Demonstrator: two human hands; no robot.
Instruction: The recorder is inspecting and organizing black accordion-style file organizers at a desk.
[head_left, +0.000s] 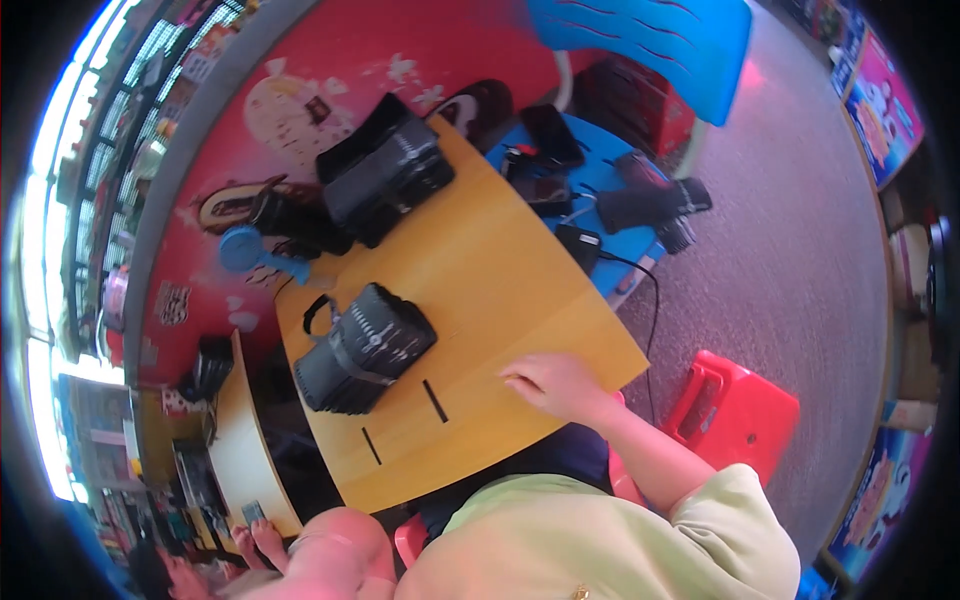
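black strip (435, 400), just left of right grip (555, 385)

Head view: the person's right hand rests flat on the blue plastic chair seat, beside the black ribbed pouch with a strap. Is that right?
Not quite. In the head view the right hand rests flat on the yellow wooden tabletop, not on the blue chair seat. The black ribbed pouch with a strap lies beside it on that tabletop.

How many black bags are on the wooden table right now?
2: one bag near the table's middle, left of the right hand; another bag at the far end. Others may be hidden.
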